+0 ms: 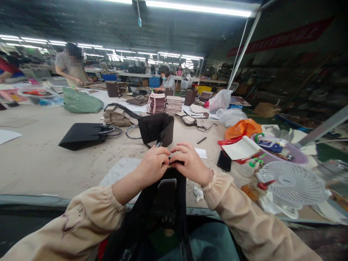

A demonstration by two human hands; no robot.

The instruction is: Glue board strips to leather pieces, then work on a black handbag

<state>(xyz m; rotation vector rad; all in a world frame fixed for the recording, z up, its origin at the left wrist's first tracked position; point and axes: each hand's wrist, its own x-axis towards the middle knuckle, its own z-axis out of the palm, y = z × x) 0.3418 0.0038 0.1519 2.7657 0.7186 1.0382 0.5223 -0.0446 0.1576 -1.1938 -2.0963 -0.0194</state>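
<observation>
My left hand and my right hand meet at the table's near edge, fingers closed on the top edge of a black bag. This bag hangs down toward my lap, and the exact spot under my fingertips is hidden. A small silvery object shows just beyond my left fingers; its kind is unclear. Past my hands stands another black bag, its mouth open. To the left, a black handbag with rope-like handles lies on its side.
At right are a phone, notepad, purple basin, glue bottle and white fan. Stacked pieces and a green plastic bag lie farther back. Co-workers are at tables beyond.
</observation>
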